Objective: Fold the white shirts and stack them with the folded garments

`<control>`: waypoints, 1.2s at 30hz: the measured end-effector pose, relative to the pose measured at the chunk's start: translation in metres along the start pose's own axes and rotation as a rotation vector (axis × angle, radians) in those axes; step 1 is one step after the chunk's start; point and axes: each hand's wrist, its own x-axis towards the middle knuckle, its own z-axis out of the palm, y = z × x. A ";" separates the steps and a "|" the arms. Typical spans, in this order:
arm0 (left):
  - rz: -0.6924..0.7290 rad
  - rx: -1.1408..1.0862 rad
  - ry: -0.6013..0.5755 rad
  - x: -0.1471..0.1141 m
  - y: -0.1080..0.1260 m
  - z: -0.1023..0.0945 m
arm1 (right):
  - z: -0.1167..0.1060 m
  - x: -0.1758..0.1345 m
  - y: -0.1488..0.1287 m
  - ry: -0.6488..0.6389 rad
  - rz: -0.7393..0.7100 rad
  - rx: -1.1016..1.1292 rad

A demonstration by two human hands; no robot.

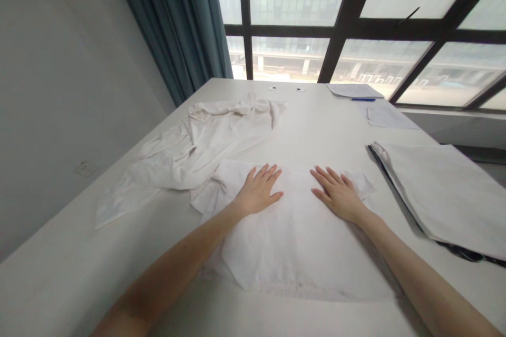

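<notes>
A white garment (296, 242) lies spread on the white table in front of me, its wider edge toward me. My left hand (259, 189) rests flat on its upper left part, fingers apart. On the upper right part lies my right hand (336, 192), also flat with spread fingers. Neither hand grips anything. Bunched cloth shows left of my left hand, and a small flap sticks out beyond my right hand. Farther left, a second white garment (225, 137) is crumpled, with a sleeve-like part stretching toward the near left.
At the right is a stack of folded white cloth (454, 195) with dark edges beneath. Papers (353, 90) and a blue pen (362, 99) lie on the far right of the table (308, 121). Two small white pieces (301, 90) sit near the far edge. Windows and a blue curtain (182, 21) stand behind.
</notes>
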 end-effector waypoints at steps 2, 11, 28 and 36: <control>0.004 0.006 -0.005 0.000 0.000 0.000 | -0.001 -0.005 0.011 -0.003 0.038 -0.016; -0.096 0.061 -0.053 -0.013 -0.029 -0.008 | 0.003 -0.026 0.057 0.076 0.188 -0.066; -0.191 0.043 0.125 -0.022 -0.044 -0.005 | 0.006 -0.028 0.065 0.414 0.382 0.114; -0.374 0.020 0.425 -0.020 -0.074 -0.016 | 0.006 -0.027 0.084 0.511 0.467 0.416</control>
